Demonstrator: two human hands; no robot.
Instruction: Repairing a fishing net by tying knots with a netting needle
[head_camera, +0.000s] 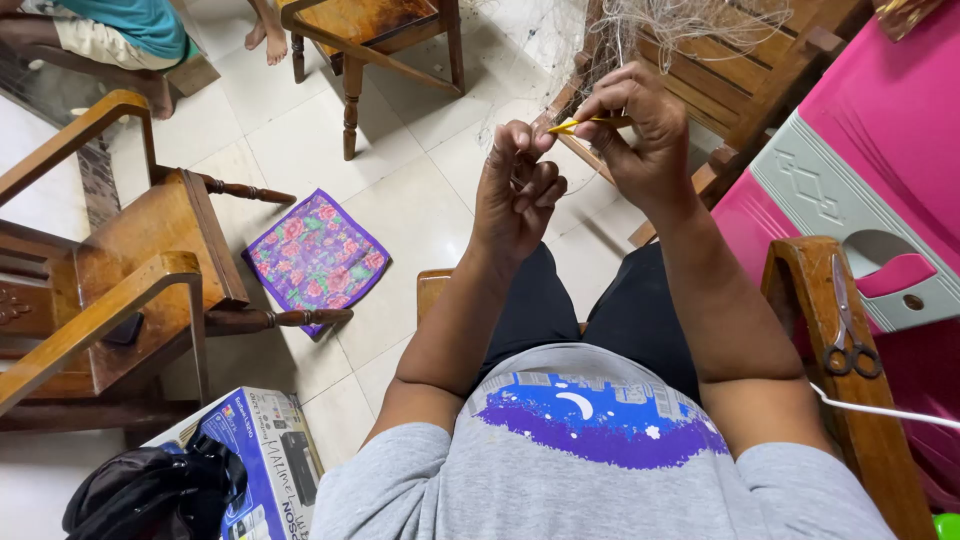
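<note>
Far left, a wooden chair (130, 270) is standing on the tiled floor (400, 200), w/ a black bag (150, 495) & a blue printed box (270, 460) lying below it. A floral cloth (318, 255) is lying flat on the floor nearby. At centre the left hand (515, 190) is pinching fine net threads (680, 25) btwn thumb & fingertips, other fingers curling in. Just beside it the right hand (640, 135) is gripping a thin yellow needle (590, 123), tip pointing at the left fingers. Netting is hanging over another chair ahead. Far right, scissors (848, 330) are resting on the armrest (830, 370), next to a pink cabinet (880, 150).
</note>
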